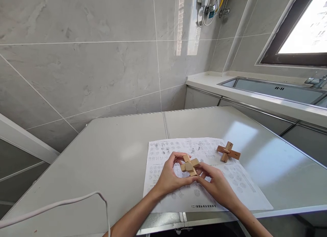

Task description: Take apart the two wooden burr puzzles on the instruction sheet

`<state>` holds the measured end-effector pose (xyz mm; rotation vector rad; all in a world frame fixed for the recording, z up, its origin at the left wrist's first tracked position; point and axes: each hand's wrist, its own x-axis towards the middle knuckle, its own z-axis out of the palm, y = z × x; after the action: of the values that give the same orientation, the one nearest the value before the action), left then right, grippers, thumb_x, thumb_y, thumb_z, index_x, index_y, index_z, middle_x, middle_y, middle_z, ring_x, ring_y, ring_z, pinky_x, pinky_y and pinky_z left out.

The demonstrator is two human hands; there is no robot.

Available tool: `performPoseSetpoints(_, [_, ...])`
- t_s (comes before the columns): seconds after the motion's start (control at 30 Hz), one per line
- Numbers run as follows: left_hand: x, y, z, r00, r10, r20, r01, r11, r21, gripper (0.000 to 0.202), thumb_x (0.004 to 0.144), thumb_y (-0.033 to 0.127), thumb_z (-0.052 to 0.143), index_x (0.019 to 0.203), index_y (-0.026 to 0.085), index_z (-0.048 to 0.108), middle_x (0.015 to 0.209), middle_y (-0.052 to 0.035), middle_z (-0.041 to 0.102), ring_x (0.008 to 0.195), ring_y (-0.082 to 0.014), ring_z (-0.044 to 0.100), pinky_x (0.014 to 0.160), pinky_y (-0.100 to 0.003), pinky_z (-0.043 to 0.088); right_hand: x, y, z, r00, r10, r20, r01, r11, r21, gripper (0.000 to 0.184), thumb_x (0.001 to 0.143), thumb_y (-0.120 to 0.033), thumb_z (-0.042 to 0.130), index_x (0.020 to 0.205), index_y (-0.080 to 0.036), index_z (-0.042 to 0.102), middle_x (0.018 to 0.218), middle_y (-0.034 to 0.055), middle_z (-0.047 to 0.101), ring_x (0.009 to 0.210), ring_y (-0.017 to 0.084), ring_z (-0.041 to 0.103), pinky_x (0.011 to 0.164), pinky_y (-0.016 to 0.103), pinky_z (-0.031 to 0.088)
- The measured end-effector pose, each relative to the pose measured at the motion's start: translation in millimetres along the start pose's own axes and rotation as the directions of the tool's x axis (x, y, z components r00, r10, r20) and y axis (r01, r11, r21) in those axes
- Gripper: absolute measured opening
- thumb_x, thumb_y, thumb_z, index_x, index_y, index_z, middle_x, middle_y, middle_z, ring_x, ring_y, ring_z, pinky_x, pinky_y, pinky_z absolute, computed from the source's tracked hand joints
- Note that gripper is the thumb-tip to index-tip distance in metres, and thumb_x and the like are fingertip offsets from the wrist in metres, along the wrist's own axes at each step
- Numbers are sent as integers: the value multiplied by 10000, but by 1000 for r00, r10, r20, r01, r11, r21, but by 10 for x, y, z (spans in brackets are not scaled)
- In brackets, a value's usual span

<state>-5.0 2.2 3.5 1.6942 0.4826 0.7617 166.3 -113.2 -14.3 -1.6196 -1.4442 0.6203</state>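
Just above a printed paper sheet [163, 199], both hands hold a light wooden interlocking puzzle [189, 166] made of crossed blocks. My left hand [170, 175] grips it from the left, with the fingers along its top and the thumb beneath. From the right, my right hand [213, 180] pinches its side between thumb and fingers. A second, darker wooden puzzle [228, 152], shaped like a cross of sticks, lies on the sheet's upper right edge, beyond my right hand. The sheet carries rows of small diagrams and text, partly covered by my hands.
The sheet lies on a light folding table [114, 155] with a seam across it. A white cable [76, 200] runs over its left front part. To the right stand a counter with a sink [270, 89] and a faucet [316, 81]. A grey tiled wall [102, 70] rises behind.
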Motion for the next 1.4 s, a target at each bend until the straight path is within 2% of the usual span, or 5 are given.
performPoseSetpoints(0.23, [2,49,19,998,-33,50,30,997,67,656,663,296,975,1245,235,678,1199,-64,732,1091,-257,655,984,-381,495,-39,92,-29,1000,-1,14,1,1000,-1,176,988,-334,586,899,-213,678,811,28,709,684,191,590,590,291,470])
performPoseSetpoints(0.47, [17,6,20,997,-69,33,65,994,90,657,696,350,966,1273,242,672,1216,-70,731,1084,-257,660,979,-391,509,-51,169,34,998,64,16,-66,956,287,503,992,-473,640,1417,-232,518,969,48,739,785,215,683,701,335,576])
performPoseSetpoints(0.67, [34,-46,12,995,-101,-4,101,994,30,656,706,301,954,1293,247,667,1279,-80,712,1157,-276,654,1053,-423,490,-48,172,-5,995,103,19,-104,952,288,411,1040,-548,565,1285,-222,618,782,12,706,712,225,692,701,347,547])
performPoseSetpoints(1.03, [113,-70,-47,982,-187,-19,175,947,-267,618,781,434,918,1305,219,670,1376,-138,679,1236,-306,645,1090,-439,471,-43,208,46,990,59,-130,-55,998,34,279,1050,-474,589,1187,-246,672,937,45,755,688,205,639,588,312,477])
performPoseSetpoints(1.4, [113,-30,-57,976,-213,49,217,922,-322,515,858,441,859,1289,208,699,1335,-140,706,1215,-295,660,1054,-417,520,-7,264,80,975,-124,-182,92,980,-175,76,1020,-319,638,1059,-270,679,1174,86,685,1130,304,656,984,463,557])
